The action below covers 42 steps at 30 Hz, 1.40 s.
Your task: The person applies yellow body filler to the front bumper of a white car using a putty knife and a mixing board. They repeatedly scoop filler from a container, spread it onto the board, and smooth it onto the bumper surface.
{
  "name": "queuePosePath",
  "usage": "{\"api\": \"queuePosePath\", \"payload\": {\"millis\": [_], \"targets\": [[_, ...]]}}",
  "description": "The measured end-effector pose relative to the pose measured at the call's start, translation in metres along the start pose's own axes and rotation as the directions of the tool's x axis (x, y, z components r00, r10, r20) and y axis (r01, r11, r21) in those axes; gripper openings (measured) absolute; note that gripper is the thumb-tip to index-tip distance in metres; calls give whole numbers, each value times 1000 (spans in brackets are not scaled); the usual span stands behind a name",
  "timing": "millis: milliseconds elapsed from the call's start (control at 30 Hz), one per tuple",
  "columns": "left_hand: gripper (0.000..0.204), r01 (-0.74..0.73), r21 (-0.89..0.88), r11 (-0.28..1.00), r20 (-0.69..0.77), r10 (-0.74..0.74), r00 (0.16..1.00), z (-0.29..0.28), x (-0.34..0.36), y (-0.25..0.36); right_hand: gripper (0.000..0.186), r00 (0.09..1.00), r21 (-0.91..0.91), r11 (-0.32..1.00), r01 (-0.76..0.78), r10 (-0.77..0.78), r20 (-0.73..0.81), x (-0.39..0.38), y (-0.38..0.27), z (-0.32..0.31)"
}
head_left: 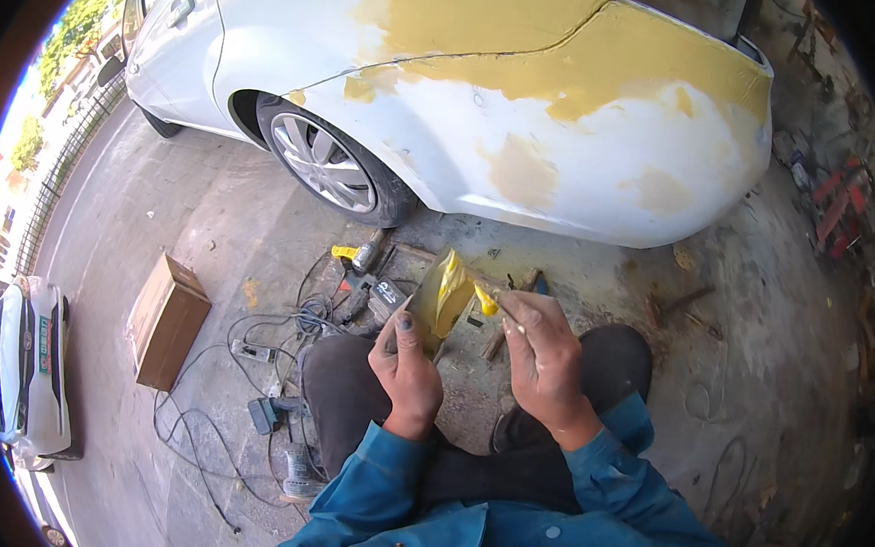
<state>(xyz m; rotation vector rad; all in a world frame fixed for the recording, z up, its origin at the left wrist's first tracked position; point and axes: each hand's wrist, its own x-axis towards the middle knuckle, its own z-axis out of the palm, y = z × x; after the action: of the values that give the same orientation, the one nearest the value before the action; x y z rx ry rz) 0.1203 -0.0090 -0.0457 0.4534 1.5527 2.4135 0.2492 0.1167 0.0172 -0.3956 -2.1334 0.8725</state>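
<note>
My left hand (409,380) grips a thin flat putty board (424,298) by its lower edge, thumb on the near face. Yellow body filler (450,282) is smeared along that board. In my right hand (546,365) is a thin putty spreader (492,290), pinched between thumb and fingers, with a bright yellow dab at its lower edge. The spreader's tip is against or very close to the filler; contact is not certain. Beyond both hands stands a white car (445,144), its rear side coated with patches of dried yellow-tan filler (530,69).
A cardboard box (169,327) stands on the ground at the left. Power tools (365,279) and tangled cables (193,414) lie beside my left knee. A blue-grey tool (267,413) is nearer me. Red metal parts (840,208) sit at far right; another car (36,369) at far left.
</note>
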Motion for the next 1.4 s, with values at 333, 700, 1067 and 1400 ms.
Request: {"api": "queuePosePath", "payload": {"millis": [333, 700, 1067, 1400], "targets": [[47, -12, 130, 991, 2, 12, 1000, 2, -3, -1, 48, 957, 54, 987, 149, -158, 244, -18, 14, 9], [42, 435, -490, 755, 153, -417, 896, 9, -3, -11, 39, 997, 241, 968, -73, 76, -4, -10, 19, 4], [39, 314, -408, 857, 120, -290, 949, 2, -1, -14, 50, 974, -267, 936, 229, -220, 64, 3, -7, 0], [48, 37, -56, 998, 41, -35, 999, -6, -5, -8, 46, 997, 16, 997, 71, -71, -1, 3, -3, -1]]}}
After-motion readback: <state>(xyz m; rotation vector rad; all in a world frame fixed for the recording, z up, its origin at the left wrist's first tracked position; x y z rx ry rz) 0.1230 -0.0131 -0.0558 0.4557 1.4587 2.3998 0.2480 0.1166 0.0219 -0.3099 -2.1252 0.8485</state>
